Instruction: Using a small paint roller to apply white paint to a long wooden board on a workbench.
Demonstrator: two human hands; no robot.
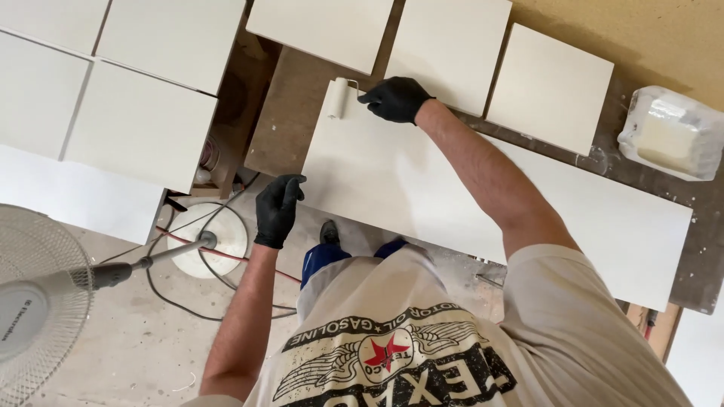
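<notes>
A long white board [467, 192] lies across the brown workbench [283, 124]. My right hand [396, 98], in a black glove, grips the handle of a small white paint roller [337, 98] whose roll rests on the board's far left corner. Just off the board's near left edge, my left hand [277, 211], also in a black glove, hangs with its fingers curled and nothing in them; whether it touches the edge I cannot tell.
Several white square panels [549, 87] lie along the back and at the left [143, 124]. A paint tray wrapped in clear plastic [671, 136] sits at the right. A standing fan [34, 301] and cables [204, 256] are on the floor at the left.
</notes>
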